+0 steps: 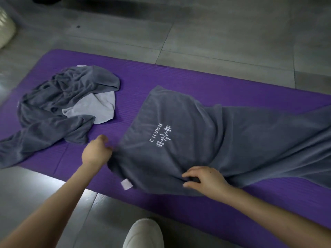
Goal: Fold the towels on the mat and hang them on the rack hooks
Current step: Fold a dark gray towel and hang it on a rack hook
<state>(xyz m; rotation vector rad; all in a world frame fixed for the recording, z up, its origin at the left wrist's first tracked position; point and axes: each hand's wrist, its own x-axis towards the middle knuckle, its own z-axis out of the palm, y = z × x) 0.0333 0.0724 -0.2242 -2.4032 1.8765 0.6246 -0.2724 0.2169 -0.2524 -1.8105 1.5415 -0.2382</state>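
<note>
- Crumpled grey towels (59, 104): heaped at the purple mat's (161, 77) left end, unfolded.
- Left hand (96, 151): clenched on the logo towel's (197, 140) left edge.
- Right hand (204, 179): pinching its near hem; the towel's right part lies rumpled, so a fold risks trapping creases or skewed edges.

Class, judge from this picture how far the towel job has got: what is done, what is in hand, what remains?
Done: nothing folded or hung. In hand: the logo towel lies partly spread on the purple mat; the left hand grips its left edge, the right hand pinches its near edge. Left: folding it, then the crumpled heap of towels; no rack is in view.
</note>
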